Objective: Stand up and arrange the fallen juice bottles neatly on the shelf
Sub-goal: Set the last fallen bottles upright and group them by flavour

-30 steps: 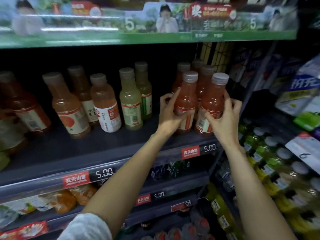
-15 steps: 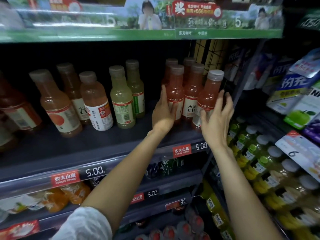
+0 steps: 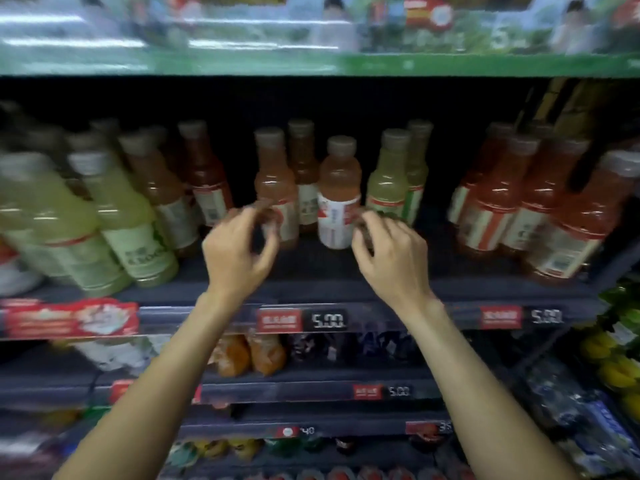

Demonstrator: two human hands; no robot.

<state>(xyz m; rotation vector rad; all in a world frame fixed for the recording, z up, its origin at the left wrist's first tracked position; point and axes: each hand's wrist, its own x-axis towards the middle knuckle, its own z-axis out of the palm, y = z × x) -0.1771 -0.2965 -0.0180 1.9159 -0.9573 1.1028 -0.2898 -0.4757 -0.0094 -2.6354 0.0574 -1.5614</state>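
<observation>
Orange juice fills the short white-labelled bottle (image 3: 338, 195) standing upright at the middle of the dark shelf (image 3: 311, 268), between the two raised hands. At its 9 o'clock the left hand (image 3: 239, 251) hovers with fingers curled loosely, its grip apart and clamped on nothing; the fingertips blur in front of a taller orange bottle (image 3: 275, 183). At its 3 o'clock the right hand (image 3: 391, 254) hangs likewise with bent fingers, grip apart, just beside the white label; I cannot tell whether it touches. Behind that hand stands a pale green bottle (image 3: 389, 178). Red bottles (image 3: 495, 199) cluster upright at the shelf's 3 o'clock end, and green ones (image 3: 128, 216) appear tilted at its 9 o'clock end. A price tag (image 3: 327, 320) reads 5.00.
</observation>
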